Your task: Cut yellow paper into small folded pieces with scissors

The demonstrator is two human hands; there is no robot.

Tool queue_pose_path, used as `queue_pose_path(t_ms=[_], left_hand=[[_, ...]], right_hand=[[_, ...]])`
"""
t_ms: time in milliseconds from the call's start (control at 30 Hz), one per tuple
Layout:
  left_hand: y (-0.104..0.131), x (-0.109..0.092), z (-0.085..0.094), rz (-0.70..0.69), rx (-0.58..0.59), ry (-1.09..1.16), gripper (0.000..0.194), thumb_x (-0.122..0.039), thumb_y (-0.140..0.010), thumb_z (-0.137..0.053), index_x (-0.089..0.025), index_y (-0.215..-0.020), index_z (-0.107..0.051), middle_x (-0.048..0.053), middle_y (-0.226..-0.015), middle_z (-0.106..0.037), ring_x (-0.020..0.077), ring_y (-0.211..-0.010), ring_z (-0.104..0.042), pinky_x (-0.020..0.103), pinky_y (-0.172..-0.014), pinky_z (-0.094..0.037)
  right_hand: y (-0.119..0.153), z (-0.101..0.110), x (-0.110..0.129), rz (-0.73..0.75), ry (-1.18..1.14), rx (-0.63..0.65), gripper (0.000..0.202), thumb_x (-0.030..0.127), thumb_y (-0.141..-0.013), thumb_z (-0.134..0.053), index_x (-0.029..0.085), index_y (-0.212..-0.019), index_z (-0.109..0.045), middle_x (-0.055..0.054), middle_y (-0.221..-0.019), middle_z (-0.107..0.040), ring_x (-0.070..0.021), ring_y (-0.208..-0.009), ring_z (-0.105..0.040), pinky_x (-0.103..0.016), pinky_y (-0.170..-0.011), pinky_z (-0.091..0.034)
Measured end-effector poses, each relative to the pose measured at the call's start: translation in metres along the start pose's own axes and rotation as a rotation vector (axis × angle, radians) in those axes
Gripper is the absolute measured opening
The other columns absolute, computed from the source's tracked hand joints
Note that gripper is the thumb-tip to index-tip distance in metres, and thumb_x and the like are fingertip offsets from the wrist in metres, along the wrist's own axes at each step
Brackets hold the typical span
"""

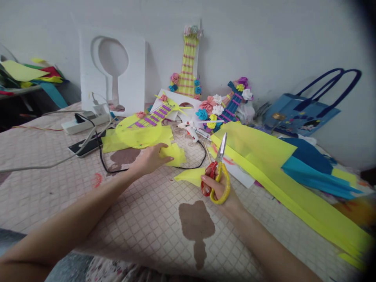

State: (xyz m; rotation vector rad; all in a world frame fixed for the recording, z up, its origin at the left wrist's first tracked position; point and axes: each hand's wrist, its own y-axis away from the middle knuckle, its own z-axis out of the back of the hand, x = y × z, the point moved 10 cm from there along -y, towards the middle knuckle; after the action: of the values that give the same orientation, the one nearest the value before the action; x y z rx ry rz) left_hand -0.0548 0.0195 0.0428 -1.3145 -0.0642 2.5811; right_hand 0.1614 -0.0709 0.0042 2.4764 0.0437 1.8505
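My right hand [219,190] holds scissors [221,150] with one red and one yellow handle, blades pointing up and nearly closed. My left hand [154,157] reaches over thin yellow paper pieces [176,153], thumb and fingers apart at their edge; whether it grips any paper is hard to tell. A small yellow scrap [192,176] lies between the hands. Behind the left hand, more yellow sheets [138,137] lie against a yellow craft piece with purple strips [157,116]. A white glue gun [189,129] rests beyond the papers.
Long yellow sheets [264,164] and blue paper [317,180] spread across the right. A power strip [85,122], a phone [85,148] and cables lie left. Against the wall stand a white cut-out board [136,74], flower-trimmed crafts [189,62] and a blue bag [293,113].
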Motion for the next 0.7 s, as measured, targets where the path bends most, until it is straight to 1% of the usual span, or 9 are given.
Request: queue_pose_path(t_ms=[100, 167, 233, 300, 367, 433, 533, 600, 700], left_hand=[[0.007, -0.024, 0.03, -0.131, -0.224, -0.202, 0.046, -0.044, -0.073, -0.064, -0.02, -0.112, -0.058, 0.009, -0.104, -0.061, 0.0179, -0.076, -0.057, 0.028, -0.072, -0.039], [0.011, -0.036, 0.033, -0.177, -0.257, -0.231, 0.041, -0.042, -0.079, -0.058, -0.02, -0.113, -0.057, 0.01, -0.11, -0.059, 0.019, -0.084, -0.057, 0.029, -0.077, -0.04], [0.014, -0.04, 0.014, -0.177, -0.118, -0.125, 0.036, -0.04, -0.081, -0.055, -0.018, -0.11, -0.058, 0.009, -0.1, -0.063, 0.0183, -0.082, -0.058, 0.027, -0.073, -0.042], [0.022, -0.04, -0.024, -0.127, 0.154, 0.065, 0.034, -0.041, -0.082, -0.054, -0.016, -0.105, -0.061, 0.008, -0.091, -0.066, 0.0172, -0.077, -0.059, 0.026, -0.069, -0.044], [0.035, -0.043, -0.058, -0.09, 0.385, 0.274, 0.034, -0.042, -0.082, -0.055, -0.016, -0.102, -0.064, 0.008, -0.097, -0.067, 0.0182, -0.084, -0.061, 0.027, -0.073, -0.045], [0.05, -0.049, -0.083, -0.034, 0.592, 0.477, 0.036, -0.042, -0.083, -0.055, -0.017, -0.106, -0.063, 0.008, -0.105, -0.067, 0.0183, -0.092, -0.06, 0.028, -0.08, -0.045], [0.065, -0.05, -0.098, 0.12, 0.779, 0.698, 0.038, -0.039, -0.081, -0.06, -0.016, -0.11, -0.061, 0.008, -0.109, -0.065, 0.0165, -0.093, -0.06, 0.029, -0.083, -0.044], [0.07, -0.047, -0.101, 0.233, 0.828, 0.79, 0.037, -0.032, -0.075, -0.068, -0.015, -0.107, -0.062, 0.008, -0.106, -0.066, 0.0153, -0.089, -0.061, 0.027, -0.081, -0.044], [0.073, -0.043, -0.105, 0.35, 0.868, 0.919, 0.035, -0.022, -0.069, -0.074, -0.012, -0.1, -0.064, 0.008, -0.098, -0.068, 0.0144, -0.083, -0.063, 0.026, -0.078, -0.046]], right_hand=[[0.001, -0.002, 0.001, 0.007, -0.001, 0.014, 0.029, 0.026, -0.07, -0.07, 0.021, -0.08, -0.044, 0.011, -0.049, -0.046, -0.0056, -0.038, -0.043, -0.02, -0.041, -0.04], [0.002, -0.005, 0.001, 0.0, 0.005, 0.039, 0.027, 0.026, -0.071, -0.069, 0.021, -0.081, -0.045, 0.011, -0.048, -0.046, -0.0062, -0.039, -0.044, -0.02, -0.041, -0.041], [0.002, -0.008, 0.0, -0.007, 0.005, 0.069, 0.027, 0.027, -0.071, -0.069, 0.021, -0.081, -0.045, 0.011, -0.045, -0.046, -0.0067, -0.038, -0.044, -0.02, -0.041, -0.041], [0.003, -0.015, -0.001, -0.037, -0.005, 0.123, 0.029, 0.028, -0.069, -0.07, 0.021, -0.08, -0.044, 0.012, -0.042, -0.045, -0.0068, -0.034, -0.042, -0.02, -0.038, -0.04], [0.004, -0.022, -0.003, -0.091, -0.015, 0.196, 0.03, 0.029, -0.067, -0.071, 0.021, -0.079, -0.044, 0.012, -0.039, -0.043, -0.0064, -0.031, -0.039, -0.02, -0.035, -0.038], [0.005, -0.029, -0.006, -0.151, -0.027, 0.28, 0.032, 0.031, -0.064, -0.072, 0.021, -0.078, -0.045, 0.012, -0.038, -0.042, -0.0056, -0.03, -0.036, -0.019, -0.033, -0.038], [0.007, -0.036, -0.01, -0.205, -0.039, 0.388, 0.034, 0.033, -0.063, -0.073, 0.021, -0.078, -0.046, 0.011, -0.036, -0.043, -0.0057, -0.028, -0.034, -0.019, -0.031, -0.036], [0.007, -0.037, -0.011, -0.21, -0.041, 0.409, 0.034, 0.034, -0.063, -0.074, 0.021, -0.078, -0.046, 0.011, -0.037, -0.043, -0.0059, -0.027, -0.034, -0.019, -0.03, -0.035], [0.003, -0.031, -0.009, -0.138, -0.051, 0.345, 0.031, 0.038, -0.068, -0.071, 0.021, -0.075, -0.046, 0.01, -0.04, -0.043, -0.0063, -0.029, -0.035, -0.019, -0.031, -0.034]])
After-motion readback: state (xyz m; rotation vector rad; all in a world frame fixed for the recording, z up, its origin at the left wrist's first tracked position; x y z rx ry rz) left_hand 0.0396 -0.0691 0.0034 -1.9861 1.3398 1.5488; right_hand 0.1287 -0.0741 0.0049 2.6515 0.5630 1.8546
